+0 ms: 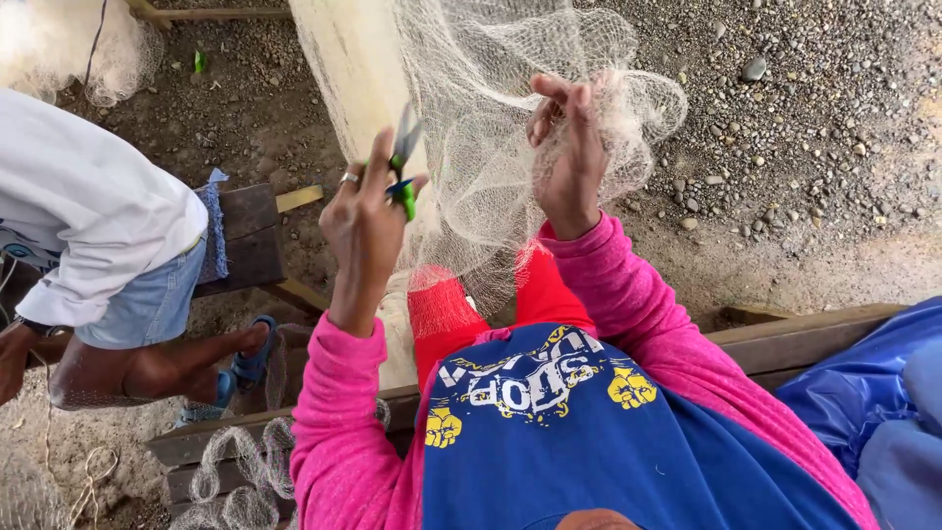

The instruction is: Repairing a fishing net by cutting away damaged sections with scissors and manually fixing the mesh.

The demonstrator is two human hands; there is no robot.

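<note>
My left hand is raised in a pink sleeve and grips small green-handled snips, blades pointing up against the net. A ring sits on one finger. My right hand is lifted beside it, fingers pinching a bunched fold of the pale fishing net. The net hangs down from a cream post and drapes over my red-clad lap. Both hands are close together, with the net between them.
Another person in a white shirt and denim shorts sits on a dark wooden bench at the left. A plank runs behind me. Blue tarp lies at the right. Gravel ground and more net surround.
</note>
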